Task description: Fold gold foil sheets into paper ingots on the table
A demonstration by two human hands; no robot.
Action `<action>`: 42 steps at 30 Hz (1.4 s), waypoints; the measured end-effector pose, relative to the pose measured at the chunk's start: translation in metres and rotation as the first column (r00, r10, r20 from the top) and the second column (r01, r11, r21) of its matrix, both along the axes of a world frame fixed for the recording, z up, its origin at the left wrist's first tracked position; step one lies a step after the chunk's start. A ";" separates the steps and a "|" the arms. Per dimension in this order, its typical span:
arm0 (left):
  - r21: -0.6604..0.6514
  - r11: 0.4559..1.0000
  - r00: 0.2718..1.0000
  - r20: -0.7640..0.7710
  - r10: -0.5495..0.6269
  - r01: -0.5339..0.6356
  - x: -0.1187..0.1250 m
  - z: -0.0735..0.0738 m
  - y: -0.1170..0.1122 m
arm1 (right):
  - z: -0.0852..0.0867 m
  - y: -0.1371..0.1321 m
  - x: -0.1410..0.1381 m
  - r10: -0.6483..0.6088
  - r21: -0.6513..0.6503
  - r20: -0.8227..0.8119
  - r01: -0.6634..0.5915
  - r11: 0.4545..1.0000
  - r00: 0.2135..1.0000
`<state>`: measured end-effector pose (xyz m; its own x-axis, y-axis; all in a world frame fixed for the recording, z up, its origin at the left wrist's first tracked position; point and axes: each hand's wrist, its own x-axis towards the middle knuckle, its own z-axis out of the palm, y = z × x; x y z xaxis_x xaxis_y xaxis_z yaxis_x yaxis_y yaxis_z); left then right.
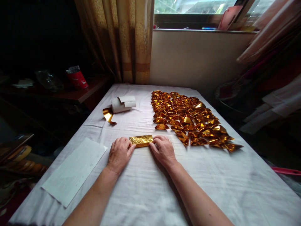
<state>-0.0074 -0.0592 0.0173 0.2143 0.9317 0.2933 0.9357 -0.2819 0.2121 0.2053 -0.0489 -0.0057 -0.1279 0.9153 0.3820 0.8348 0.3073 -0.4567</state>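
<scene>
Here's the folded gold strip (141,140), lying flat on the white-clothed counter (211,182) dead centre, just in front of the person, long side running nine to three o'clock. The left hand (119,153) sits palm down at its nine o'clock end, fingers half curled, fingertips and thumb pinned on that end. The right hand (164,150) mirrors it at three o'clock, fingers bent, tips clamped on the other end. Whether either thumb is tucked beneath the foil, I can't tell. This looks like thin metallic paper: next to weightless, slick on its face, quick to crease and slow to forgive a dent, so I'd judge the short ends and the folded edges the safe places to grip, with light pressure. Moving outward, at one to two o'clock and well clear of the strip, the folded gold pieces (190,121) lie in tight rows. At eleven o'clock there's a white roll (123,104), with a loose gold sheet (108,115) curling just beside it. Down at eight o'clock a white sheet (75,169) lies flat near the counter's edge. Far off at ten o'clock a red cup (77,78) stands on a dark side shelf, and a curtain (131,40) hangs at twelve.
</scene>
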 end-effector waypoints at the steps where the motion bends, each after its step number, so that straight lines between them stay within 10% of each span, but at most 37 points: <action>1: -0.001 1.000 1.000 -0.003 0.013 -0.013 0.000 -0.001 0.000 | 0.001 0.000 -0.001 -0.013 -0.005 0.010 0.013 1.000 1.000; 32: 0.014 0.993 0.993 0.020 0.118 -0.118 0.004 -0.005 0.008 | 0.005 0.000 -0.009 -0.120 -0.018 0.089 0.122 0.992 0.989; 42: 0.045 0.932 0.933 0.018 -0.360 0.359 0.033 -0.016 -0.016 | 0.000 0.000 -0.008 -0.110 0.006 0.077 0.110 0.994 0.991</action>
<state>0.0258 -0.0752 0.0012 0.5243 0.7811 0.3391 0.7646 -0.6071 0.2162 0.1969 -0.0486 -0.0059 -0.0555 0.9247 0.3766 0.8961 0.2125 -0.3897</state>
